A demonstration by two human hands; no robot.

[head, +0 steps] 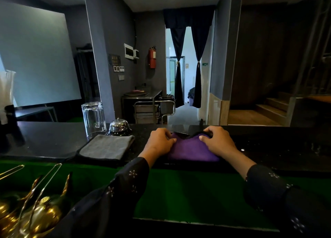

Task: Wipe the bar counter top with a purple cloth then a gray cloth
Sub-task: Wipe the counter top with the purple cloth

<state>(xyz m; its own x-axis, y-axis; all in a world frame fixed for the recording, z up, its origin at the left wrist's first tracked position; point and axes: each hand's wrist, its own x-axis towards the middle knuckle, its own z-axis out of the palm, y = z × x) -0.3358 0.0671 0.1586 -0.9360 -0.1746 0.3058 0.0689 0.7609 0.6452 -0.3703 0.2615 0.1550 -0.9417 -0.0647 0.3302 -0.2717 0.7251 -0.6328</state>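
Note:
A purple cloth (190, 149) with a dark edge lies on the black bar counter (50, 139), right in front of me. My left hand (160, 141) pinches its left far corner with curled fingers. At the right far corner, my right hand (217, 141) grips the cloth the same way. A folded gray cloth (106, 146) lies flat on the counter to the left of the purple one, untouched.
An upturned clear glass (93, 118) and a chrome call bell (119, 126) stand just behind the gray cloth. A dark stand (10, 128) sits at the far left. Below the counter are a green surface (188, 193) and gold metal tools (35, 211).

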